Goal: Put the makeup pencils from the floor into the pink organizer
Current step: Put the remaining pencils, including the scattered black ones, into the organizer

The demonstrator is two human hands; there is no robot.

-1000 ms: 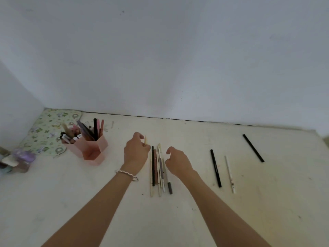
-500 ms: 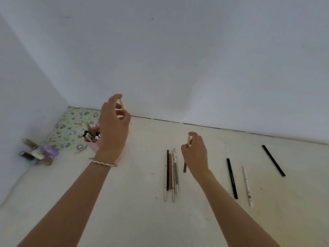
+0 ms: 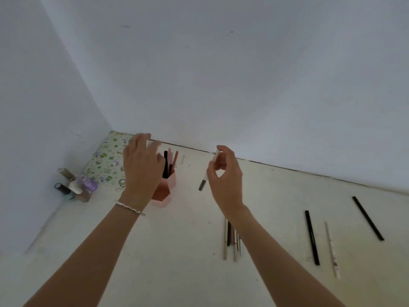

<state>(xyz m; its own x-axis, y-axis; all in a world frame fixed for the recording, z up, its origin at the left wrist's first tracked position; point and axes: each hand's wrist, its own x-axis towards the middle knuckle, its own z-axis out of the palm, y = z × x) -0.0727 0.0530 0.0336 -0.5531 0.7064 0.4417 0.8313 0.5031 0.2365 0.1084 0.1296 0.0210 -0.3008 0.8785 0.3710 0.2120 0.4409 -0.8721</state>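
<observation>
Since half a second ago, left hand (image 3: 141, 167) has come down over the pink organizer (image 3: 164, 191), its small cream pencil no longer seen; right hand (image 3: 225, 173) has lifted a pencil clear of the floor.

Walls: plain, matte, pale blue-grey, meeting in a corner at left.

Floor (image 3: 177, 251): cream, smooth, faintly scuffed.

Floral mat (image 3: 106, 160): pale green printed cloth, flat in the corner behind the organizer.

Left hand: fingers spread and loosely curled above the organizer's mouth; whether anything is in it cannot be told. Beaded white bracelet (image 3: 130, 208) at the wrist.

Right hand: thumb and fingers pinched on a white-and-grey pencil (image 3: 205, 177), held tilted in the air, dark end downward, right of the organizer.

Pink organizer: faceted, hexagonal cup, matte plastic, standing on the floor; black, pink and reddish sticks upright inside.

Nail polish bottles (image 3: 77, 185): small glass cluster left of the organizer, some tilted.

Pencil bundle (image 3: 232, 242): several slim sticks, beige, black, rose, white, lying side by side, partly under the right forearm.

Loose pencils on the floor at right, apart: black pencil (image 3: 312, 237); thin white pencil (image 3: 331, 249); long black pencil (image 3: 367, 218).
</observation>
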